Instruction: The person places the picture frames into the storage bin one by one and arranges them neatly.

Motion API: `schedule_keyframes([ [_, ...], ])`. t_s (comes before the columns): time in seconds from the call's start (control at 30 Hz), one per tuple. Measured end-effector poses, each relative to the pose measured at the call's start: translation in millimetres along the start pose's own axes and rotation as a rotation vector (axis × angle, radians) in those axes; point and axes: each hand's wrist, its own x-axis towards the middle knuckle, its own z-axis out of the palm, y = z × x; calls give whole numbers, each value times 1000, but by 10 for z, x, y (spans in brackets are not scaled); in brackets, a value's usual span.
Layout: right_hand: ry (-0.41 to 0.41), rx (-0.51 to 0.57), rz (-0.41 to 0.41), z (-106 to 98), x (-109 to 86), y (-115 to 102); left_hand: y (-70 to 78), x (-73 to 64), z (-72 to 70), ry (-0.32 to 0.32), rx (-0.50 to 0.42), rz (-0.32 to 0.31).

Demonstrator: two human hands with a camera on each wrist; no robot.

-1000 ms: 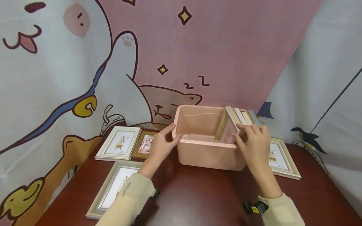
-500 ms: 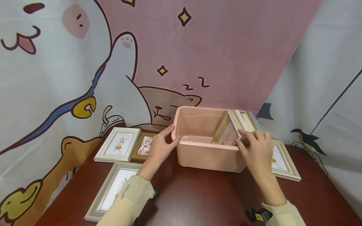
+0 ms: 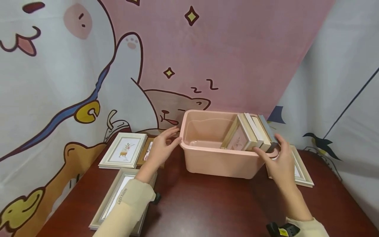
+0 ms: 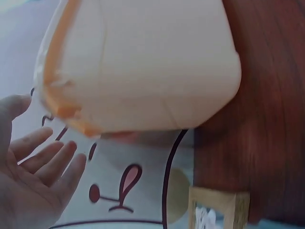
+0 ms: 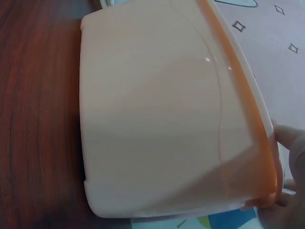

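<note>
A pink plastic bin [image 3: 219, 163] stands on the table. Inside its right end several picture frames [image 3: 248, 131] lean side by side, the rightmost one grey-blue. My right hand [image 3: 281, 164] grips the bin's right rim, thumb over the front corner and fingers along the end; the right wrist view shows fingers [image 5: 281, 205] curled at the rim. Beside the bin's left end is my left hand [image 3: 160, 148], fingers loosely bent. In the left wrist view this hand [image 4: 45, 176] is spread, apart from the bin [image 4: 152, 57].
To the left lie a cream frame [image 3: 124, 149], a brown frame [image 3: 143, 153] partly behind the left hand, and a larger silver frame [image 3: 115, 197] under the left forearm. Another cream frame [image 3: 303, 168] lies right of the bin. A cartoon-print cloth [image 3: 237, 59] hangs behind the table [image 3: 201, 204].
My right hand has left the framed stack and shifted right to the bin's end. The left hand has come off the left rim. The frames lean farther right than a second ago.
</note>
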Motion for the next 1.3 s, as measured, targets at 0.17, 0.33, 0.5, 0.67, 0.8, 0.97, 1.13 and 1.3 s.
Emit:
schedule_keyframes([
  [0.17, -156, 65, 206, -82, -10, 4, -125, -20, -261, -27, -32, -62],
  [0.33, -153, 87, 243, -82, 11, 35, -265, -42, -571, -12, 36, -108],
  [0.5, -123, 91, 254, -95, 0, 74, -441, -100, -830, -27, 110, -155],
  [0.67, -108, 120, 232, -68, -10, 48, -648, -247, -1100, -43, 183, -240],
  [0.8, -116, 138, 218, -57, -14, 12, -831, -371, -1297, -73, 199, -292],
  [0.97, -129, 136, 227, -64, -23, 9, -1026, -486, -1451, -133, 178, -391],
  [1.13, -124, 134, 221, -60, -36, 18, -1179, -579, -1535, -197, 151, -501],
  [1.3, -117, 142, 212, -52, -44, 19, -1273, -644, -1575, -302, 152, -595],
])
